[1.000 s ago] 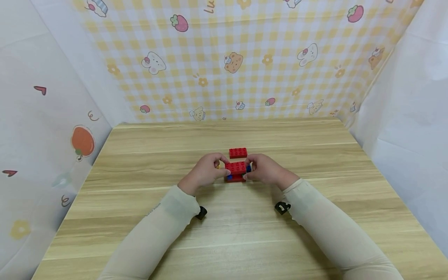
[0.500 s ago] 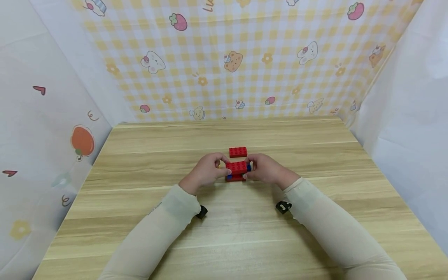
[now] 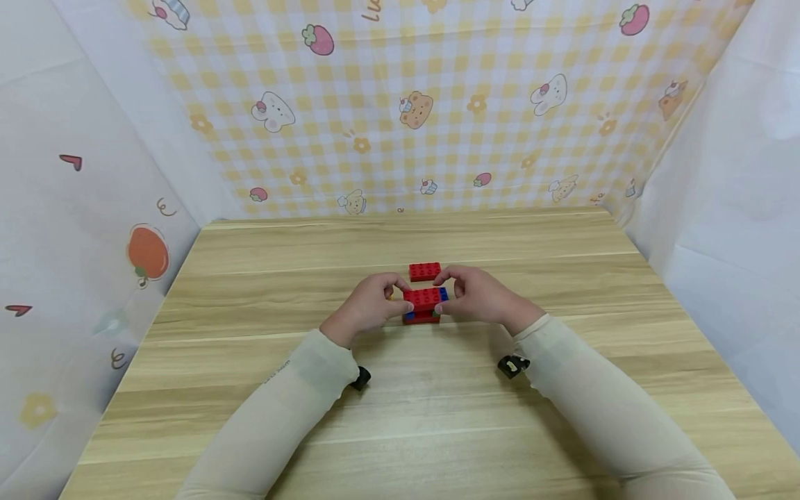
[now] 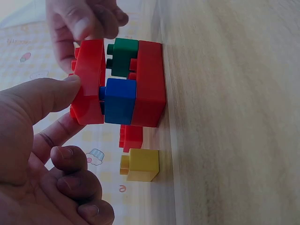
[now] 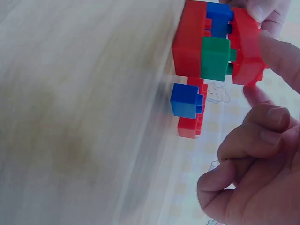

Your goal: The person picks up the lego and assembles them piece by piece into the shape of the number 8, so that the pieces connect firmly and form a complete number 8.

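My left hand pinches the left end of an upper red building brick between thumb and index finger. This brick lies across a blue brick and a green brick, whose studs still show below it. Both of those stand on a lower red brick on the table. At the other end, my right hand has its thumb and index finger spread apart; the thumb tip overlaps the upper brick's near corner and the index finger stands behind it. Its other fingers are loosely bent.
Just behind the stack lies another red brick. A loose blue brick stands right of the stack, and a yellow brick stands on its left. A checked cloth hangs behind the wooden table.
My right hand has shifted slightly right and its index finger has lifted away from the upper brick, exposing more of the loose blue brick. My left hand keeps its pinch.
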A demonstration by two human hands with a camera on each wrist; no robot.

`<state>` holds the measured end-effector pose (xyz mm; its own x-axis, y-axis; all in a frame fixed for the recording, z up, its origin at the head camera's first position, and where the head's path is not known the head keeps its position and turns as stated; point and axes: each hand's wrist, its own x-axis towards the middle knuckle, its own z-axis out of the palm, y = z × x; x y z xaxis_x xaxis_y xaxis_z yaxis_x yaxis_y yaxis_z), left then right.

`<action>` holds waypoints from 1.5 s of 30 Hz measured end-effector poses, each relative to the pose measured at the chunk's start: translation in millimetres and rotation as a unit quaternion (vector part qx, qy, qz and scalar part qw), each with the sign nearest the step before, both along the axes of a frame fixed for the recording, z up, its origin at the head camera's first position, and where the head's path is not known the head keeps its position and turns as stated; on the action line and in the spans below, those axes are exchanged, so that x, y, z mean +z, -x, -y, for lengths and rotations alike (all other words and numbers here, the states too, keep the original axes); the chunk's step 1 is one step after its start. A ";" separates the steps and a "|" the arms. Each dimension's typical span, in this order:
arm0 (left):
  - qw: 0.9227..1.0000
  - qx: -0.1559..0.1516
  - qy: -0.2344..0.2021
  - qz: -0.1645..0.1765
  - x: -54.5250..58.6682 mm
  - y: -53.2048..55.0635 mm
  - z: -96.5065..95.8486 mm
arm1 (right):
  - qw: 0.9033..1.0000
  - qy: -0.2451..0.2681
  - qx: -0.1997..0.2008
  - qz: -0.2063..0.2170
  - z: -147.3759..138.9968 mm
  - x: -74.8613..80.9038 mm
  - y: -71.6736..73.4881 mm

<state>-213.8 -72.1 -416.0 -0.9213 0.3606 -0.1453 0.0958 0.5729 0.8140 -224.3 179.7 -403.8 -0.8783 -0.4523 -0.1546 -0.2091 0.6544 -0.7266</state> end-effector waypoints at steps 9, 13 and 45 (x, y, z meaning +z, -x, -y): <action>1.000 0.000 0.012 0.003 2.2 -0.6 -1.4 | 1.000 0.028 0.003 -0.008 -2.2 -0.4 1.3; 1.000 0.001 0.016 0.007 3.0 -1.3 -1.6 | 1.000 0.029 0.003 -0.005 -1.4 0.6 0.4; 1.000 -0.012 0.029 -0.002 -1.5 -0.4 -1.9 | 1.000 0.026 0.005 0.005 1.7 0.0 -2.5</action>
